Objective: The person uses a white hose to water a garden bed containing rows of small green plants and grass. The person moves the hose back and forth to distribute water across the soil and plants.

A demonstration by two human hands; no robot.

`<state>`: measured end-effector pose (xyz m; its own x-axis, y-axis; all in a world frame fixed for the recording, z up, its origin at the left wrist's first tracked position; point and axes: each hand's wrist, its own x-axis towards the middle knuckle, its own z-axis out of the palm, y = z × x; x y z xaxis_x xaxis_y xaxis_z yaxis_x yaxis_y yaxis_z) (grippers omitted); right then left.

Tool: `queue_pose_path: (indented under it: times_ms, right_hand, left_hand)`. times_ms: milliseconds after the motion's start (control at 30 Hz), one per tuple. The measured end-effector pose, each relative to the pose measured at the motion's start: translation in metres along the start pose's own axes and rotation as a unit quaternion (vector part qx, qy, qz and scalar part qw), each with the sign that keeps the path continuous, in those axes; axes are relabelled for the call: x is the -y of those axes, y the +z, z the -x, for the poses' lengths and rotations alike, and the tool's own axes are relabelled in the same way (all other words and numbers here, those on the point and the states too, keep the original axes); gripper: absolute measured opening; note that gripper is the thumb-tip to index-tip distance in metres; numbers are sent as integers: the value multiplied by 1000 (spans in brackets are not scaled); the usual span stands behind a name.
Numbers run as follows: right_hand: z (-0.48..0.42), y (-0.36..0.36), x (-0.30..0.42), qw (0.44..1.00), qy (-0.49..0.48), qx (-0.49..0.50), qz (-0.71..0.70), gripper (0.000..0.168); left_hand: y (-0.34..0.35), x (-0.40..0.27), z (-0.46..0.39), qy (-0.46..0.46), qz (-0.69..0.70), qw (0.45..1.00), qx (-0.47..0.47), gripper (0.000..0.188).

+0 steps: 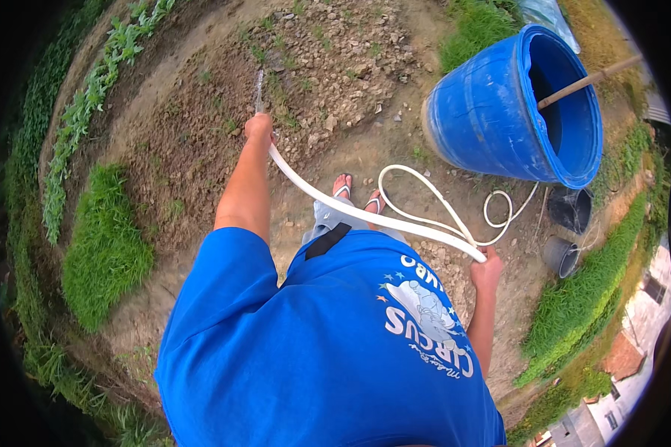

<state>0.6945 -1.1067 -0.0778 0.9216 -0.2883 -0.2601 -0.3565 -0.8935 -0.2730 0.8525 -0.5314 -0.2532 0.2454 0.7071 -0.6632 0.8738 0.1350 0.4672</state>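
My left hand [259,129] is closed around the outlet end of a white hose [335,205], out over the soil. A thin stream of water [259,89] leaves it towards the tilled, stony soil [223,89]. From there the hose sags across the front of my body to my right hand [486,269], which grips it low by my right side. Past that hand the hose lies in loose loops [419,215] on the ground. My fingers cover the hose's outlet, so its shape is hidden.
A large blue plastic barrel [481,106] stands at the right, a wooden pole [592,82] leaning from its mouth. Two dark buckets [571,209] sit below it. Grass patches [106,251] and a row of leafy plants [84,117] grow at left. My sandalled feet [343,185] are near the hose loops.
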Motion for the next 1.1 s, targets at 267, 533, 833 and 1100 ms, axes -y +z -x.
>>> queue_pose_path:
  times_ms: [267, 533, 833, 1100]
  right_hand:
    - [0, -10, -7, 999, -9, -32, 16, 6]
    - [-2, -10, -19, 999, -16, -35, 11, 6]
    - [1, -17, -14, 999, -4, -28, 22, 6]
    - [9, -19, -9, 999, 1, -17, 32, 9]
  left_hand:
    - [12, 43, -2, -25, 15, 995, 100, 28]
    - [17, 78, -1, -4, -94, 987, 133, 27]
    - [29, 124, -39, 53, -163, 967, 190, 16]
    - [20, 86, -1, -9, -108, 980, 165, 21]
